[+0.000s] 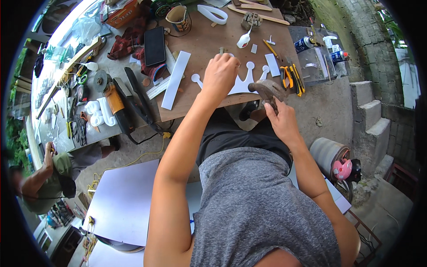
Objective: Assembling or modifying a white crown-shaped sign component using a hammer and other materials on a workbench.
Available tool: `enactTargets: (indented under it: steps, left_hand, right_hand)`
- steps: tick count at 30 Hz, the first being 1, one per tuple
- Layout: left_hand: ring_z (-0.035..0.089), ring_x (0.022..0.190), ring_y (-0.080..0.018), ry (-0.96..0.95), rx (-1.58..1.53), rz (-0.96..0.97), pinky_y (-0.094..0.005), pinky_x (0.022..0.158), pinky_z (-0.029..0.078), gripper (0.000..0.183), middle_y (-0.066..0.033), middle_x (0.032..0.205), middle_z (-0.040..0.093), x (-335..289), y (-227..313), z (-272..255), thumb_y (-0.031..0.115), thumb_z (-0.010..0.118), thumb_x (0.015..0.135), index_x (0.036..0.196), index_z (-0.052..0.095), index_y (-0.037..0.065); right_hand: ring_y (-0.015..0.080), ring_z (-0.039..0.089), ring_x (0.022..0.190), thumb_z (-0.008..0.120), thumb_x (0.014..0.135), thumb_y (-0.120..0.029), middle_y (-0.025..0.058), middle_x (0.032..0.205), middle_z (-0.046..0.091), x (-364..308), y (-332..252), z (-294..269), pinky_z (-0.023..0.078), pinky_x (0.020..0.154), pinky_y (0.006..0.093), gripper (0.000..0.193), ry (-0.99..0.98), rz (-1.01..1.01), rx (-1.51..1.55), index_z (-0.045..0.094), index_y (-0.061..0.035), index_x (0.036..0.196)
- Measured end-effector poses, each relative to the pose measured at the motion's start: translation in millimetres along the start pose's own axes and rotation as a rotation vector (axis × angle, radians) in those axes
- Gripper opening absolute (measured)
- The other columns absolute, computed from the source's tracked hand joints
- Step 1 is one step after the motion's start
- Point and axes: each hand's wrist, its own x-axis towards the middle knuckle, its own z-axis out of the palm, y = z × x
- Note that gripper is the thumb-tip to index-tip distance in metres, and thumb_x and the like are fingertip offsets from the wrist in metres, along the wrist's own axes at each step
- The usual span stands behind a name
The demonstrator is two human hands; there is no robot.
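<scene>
My left hand (219, 74) is closed around a thin metal tool, its tip (221, 50) sticking up above my knuckles, and presses on a white crown-shaped cutout (243, 83) lying on a brown board (209, 40). Just right of it, my right hand (279, 119) grips the handle of a hammer, whose brown head (263, 87) hovers at the board's front edge beside the crown.
A long white strip (175, 79), a black phone (155, 45), a yellow utility knife (294, 78), spray cans (304, 43) and white letter shapes (98, 113) lie around. An angle grinder (116, 103) sits on the left bench. Another person (46, 178) crouches at lower left. Concrete steps (371, 115) rise at right.
</scene>
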Motion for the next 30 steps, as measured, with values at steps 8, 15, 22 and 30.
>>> enactTargets:
  steps: [8, 15, 22, 30]
  left_hand:
    - [0.060, 0.107, -0.0285, -0.356, 0.459, -0.084, -0.0398, 0.091, 0.043, 0.017, -0.0127, 0.105, 0.067, 40.9, -2.3, 56.7, 0.010, 0.069, 0.080, 0.095, 0.076, 0.006]
    - [0.061, 0.111, -0.0321, -0.432, 0.491, -0.280, -0.0417, 0.095, 0.044, 0.022, -0.0155, 0.111, 0.069, 48.0, 8.8, 69.5, 0.014, 0.073, 0.077, 0.097, 0.078, 0.006]
    - [0.066, 0.101, -0.0291, -0.142, 0.165, -0.128, -0.0409, 0.086, 0.050, 0.022, -0.0137, 0.102, 0.071, 37.8, 4.0, 28.2, 0.010, 0.067, 0.087, 0.108, 0.070, 0.004]
    - [0.050, 0.066, -0.0095, 0.048, -0.277, -0.367, -0.0274, 0.061, 0.043, 0.017, -0.0064, 0.083, 0.068, -56.6, -28.5, -60.4, 0.003, 0.071, 0.091, 0.108, 0.073, 0.003]
  right_hand:
    - [0.0431, 0.067, 0.082, 0.063, 0.100, -0.020, 0.0236, 0.091, 0.069, -24.3, 18.8, 3.6, 0.052, 0.073, 0.0432, 0.033, 0.057, -0.080, 0.026, 0.060, 0.0011, 0.125]
    - [0.0462, 0.065, 0.097, 0.060, 0.101, -0.025, 0.0263, 0.106, 0.069, -32.5, 15.7, -0.8, 0.052, 0.084, 0.0434, 0.036, -0.053, 0.061, 0.055, 0.062, -0.0003, 0.126]
    - [0.0443, 0.068, 0.093, 0.062, 0.100, -0.020, 0.0241, 0.098, 0.070, -33.7, 19.7, 5.8, 0.053, 0.080, 0.0417, 0.032, -0.050, -0.038, 0.062, 0.061, 0.0016, 0.123]
    - [0.0451, 0.068, 0.095, 0.061, 0.101, -0.023, 0.0266, 0.098, 0.070, -30.2, 16.0, 9.2, 0.053, 0.080, 0.0420, 0.033, -0.114, 0.036, 0.148, 0.060, 0.0033, 0.121]
